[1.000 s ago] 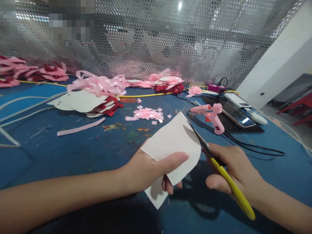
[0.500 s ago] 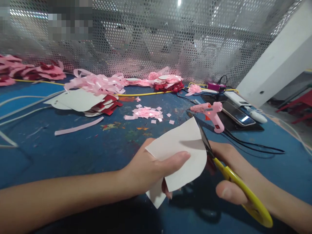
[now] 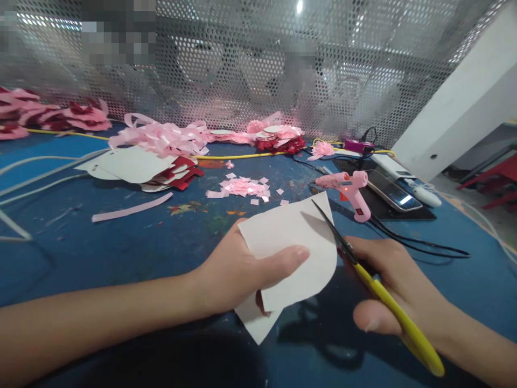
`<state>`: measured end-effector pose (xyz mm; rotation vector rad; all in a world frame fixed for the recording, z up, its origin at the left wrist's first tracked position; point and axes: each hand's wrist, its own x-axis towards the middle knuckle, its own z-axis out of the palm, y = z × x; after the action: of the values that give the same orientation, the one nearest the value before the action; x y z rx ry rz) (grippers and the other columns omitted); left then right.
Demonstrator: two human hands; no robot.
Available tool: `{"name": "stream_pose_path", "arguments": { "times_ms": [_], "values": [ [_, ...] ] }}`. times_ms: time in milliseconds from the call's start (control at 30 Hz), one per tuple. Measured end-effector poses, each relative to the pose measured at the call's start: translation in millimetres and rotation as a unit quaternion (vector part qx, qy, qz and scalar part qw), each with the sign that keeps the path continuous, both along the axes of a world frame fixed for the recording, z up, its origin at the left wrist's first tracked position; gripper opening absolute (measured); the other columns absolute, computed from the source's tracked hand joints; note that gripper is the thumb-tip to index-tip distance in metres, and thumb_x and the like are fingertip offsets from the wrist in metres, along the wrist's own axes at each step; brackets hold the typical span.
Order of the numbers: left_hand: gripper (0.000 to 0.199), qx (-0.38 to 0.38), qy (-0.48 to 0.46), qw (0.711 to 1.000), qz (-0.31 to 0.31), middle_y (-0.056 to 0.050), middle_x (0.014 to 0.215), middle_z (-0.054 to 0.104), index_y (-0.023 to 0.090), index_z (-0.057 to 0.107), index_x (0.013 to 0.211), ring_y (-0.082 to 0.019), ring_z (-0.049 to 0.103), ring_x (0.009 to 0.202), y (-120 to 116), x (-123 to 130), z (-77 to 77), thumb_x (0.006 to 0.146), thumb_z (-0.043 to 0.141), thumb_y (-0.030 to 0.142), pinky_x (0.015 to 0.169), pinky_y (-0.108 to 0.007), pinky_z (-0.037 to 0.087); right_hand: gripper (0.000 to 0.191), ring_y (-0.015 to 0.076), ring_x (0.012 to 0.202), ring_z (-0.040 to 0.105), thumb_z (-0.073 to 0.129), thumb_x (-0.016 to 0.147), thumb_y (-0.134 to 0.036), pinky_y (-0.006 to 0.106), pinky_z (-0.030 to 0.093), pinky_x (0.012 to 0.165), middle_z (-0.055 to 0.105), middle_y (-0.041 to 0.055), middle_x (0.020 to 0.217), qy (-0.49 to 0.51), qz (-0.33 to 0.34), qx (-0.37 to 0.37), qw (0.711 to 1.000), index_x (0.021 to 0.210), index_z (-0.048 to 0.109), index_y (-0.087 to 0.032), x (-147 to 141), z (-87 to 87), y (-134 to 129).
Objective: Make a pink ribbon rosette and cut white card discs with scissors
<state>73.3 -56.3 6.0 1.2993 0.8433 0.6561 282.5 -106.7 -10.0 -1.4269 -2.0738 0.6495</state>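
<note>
Evidently, a white card [image 3: 288, 226] is held above the blue desk [image 3: 181, 253], near the middle of the view, by the left hand [image 3: 236, 264]. It is pinched in that hand's grip, with the thumb laid flat across its face and the fingers mostly hidden behind. Below, a pointed white piece [image 3: 258, 326] is seen under the same hand; whether it is joined to the card cannot be told.

By the right hand [image 3: 398, 285], yellow-handled scissors [image 3: 380, 293] are gripped, the fingers being partly covered by the handle. One dark blade is laid slantwise over the card's upper right corner; the other cannot be made out.

Beyond the card, small pink squares [image 3: 244, 187] are heaped on the desk, and a pink strip [image 3: 132, 208] is left lying to their left. Behind that strip, white cut-outs [image 3: 133, 166] are stacked beneath a tangle of pink ribbon [image 3: 161, 137]. To the right, a pink glue gun [image 3: 352, 193] is placed near a smartphone [image 3: 393, 193]. At the back, the desk is bordered by a perforated metal screen [image 3: 242, 75].
</note>
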Motion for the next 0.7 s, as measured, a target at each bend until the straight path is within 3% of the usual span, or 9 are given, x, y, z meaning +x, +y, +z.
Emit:
{"name": "stream_pose_path", "arguments": {
  "times_ms": [67, 167, 367, 567, 700],
  "values": [
    [0.016, 0.026, -0.025, 0.999, 0.025, 0.001, 0.065, 0.068, 0.017, 0.067, 0.079, -0.012, 0.062, 0.056, 0.5, -0.5, -2.7, 0.070, 0.068, 0.030, 0.049, -0.016, 0.049, 0.066, 0.0092, 0.050, 0.021, 0.034, 0.066, -0.085, 0.025, 0.019, 0.044, 0.029, -0.0052, 0.050, -0.010, -0.011, 0.018, 1.000, 0.059, 0.038, -0.019, 1.4, -3.4, -0.2],
    [0.024, 0.021, -0.044, 0.998, 0.032, -0.001, 0.063, 0.067, 0.013, 0.066, 0.072, -0.012, 0.061, 0.052, 0.1, 0.3, -6.5, 0.077, 0.061, 0.035, 0.045, -0.016, 0.048, 0.066, 0.0086, 0.050, 0.018, 0.035, 0.066, -0.084, 0.025, 0.017, 0.043, 0.027, -0.0059, 0.048, -0.017, -0.023, 0.036, 0.999, 0.057, 0.036, -0.019, 1.3, -4.1, 1.5],
    [0.017, -0.016, -0.054, 0.998, -0.027, 0.002, 0.054, 0.062, 0.015, 0.066, 0.072, -0.010, 0.057, 0.043, -3.8, 2.7, -7.3, 0.077, 0.062, 0.031, 0.039, -0.016, 0.047, 0.068, 0.0115, 0.054, 0.034, 0.033, 0.066, -0.085, 0.024, 0.030, 0.046, 0.046, -0.0009, 0.060, 0.005, 0.033, -0.012, 0.999, 0.071, 0.046, -0.018, -4.4, 10.8, 6.1],
    [0.015, -0.038, -0.017, 0.998, -0.036, 0.004, 0.050, 0.061, 0.018, 0.067, 0.074, -0.009, 0.054, 0.038, 0.3, 1.0, 0.9, 0.076, 0.063, 0.032, 0.034, -0.014, 0.042, 0.072, 0.0111, 0.049, 0.033, 0.034, 0.062, -0.087, 0.025, 0.029, 0.043, 0.045, -0.0001, 0.056, -0.020, 0.037, 0.001, 0.999, 0.069, 0.052, -0.018, 0.0, 12.8, 5.5],
    [0.020, -0.013, 0.009, 0.999, -0.050, 0.002, 0.054, 0.063, 0.017, 0.067, 0.075, -0.010, 0.055, 0.039, 2.7, -0.4, 3.7, 0.077, 0.062, 0.036, 0.036, -0.015, 0.043, 0.074, 0.0117, 0.047, 0.034, 0.028, 0.062, -0.089, 0.026, 0.029, 0.043, 0.043, -0.0001, 0.052, -0.040, 0.027, 0.041, 0.998, 0.065, 0.052, -0.018, 1.8, 9.3, 4.0]
  ]
}}
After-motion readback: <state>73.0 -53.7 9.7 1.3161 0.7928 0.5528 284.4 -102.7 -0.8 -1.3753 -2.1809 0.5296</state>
